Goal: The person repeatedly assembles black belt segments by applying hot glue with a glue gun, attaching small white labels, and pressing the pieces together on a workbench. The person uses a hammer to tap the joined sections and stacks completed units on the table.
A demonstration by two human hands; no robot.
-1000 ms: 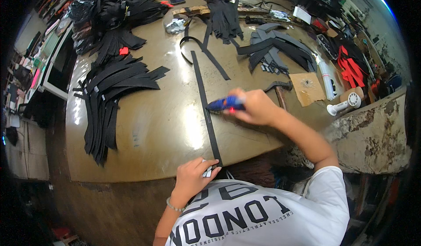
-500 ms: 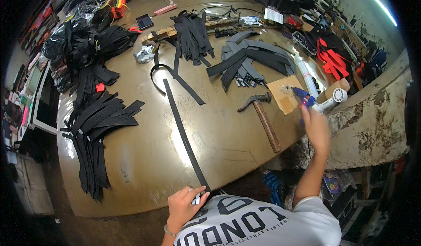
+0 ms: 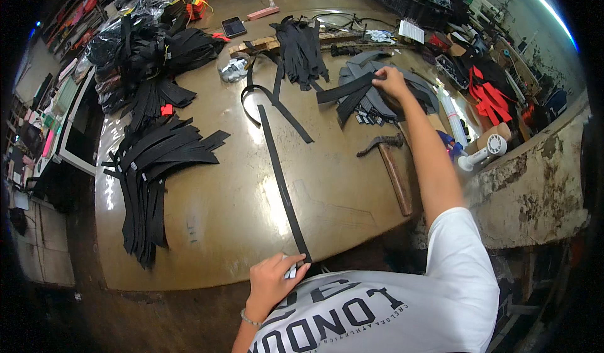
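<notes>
At the table's near edge my left hand (image 3: 274, 281) is closed, its thumb on the near end of a long black strap (image 3: 281, 178), with small white tabs between the fingers. The strap runs away from me across the table toward a looped black strap (image 3: 290, 117). My right hand (image 3: 391, 82) reaches far forward, fingers pinched on a short black strap (image 3: 349, 89) that lies on top of a fan of grey straps (image 3: 367, 61). Below that fan rests a hammer (image 3: 395, 178) with a wooden handle. A blue glue gun (image 3: 450, 144) is partly hidden behind my right forearm.
Bundles of black straps (image 3: 173, 148) lie on the left of the table, with another bunch (image 3: 301, 54) at the back. A phone (image 3: 234, 26) sits behind. On the right are a white spool-ended tube (image 3: 483, 152) and red straps (image 3: 491, 98) by a worn wall ledge.
My right hand has left the glue gun and moved forward and left onto the black strap on the grey pile. My left hand keeps its grip. The view has shifted slightly.
</notes>
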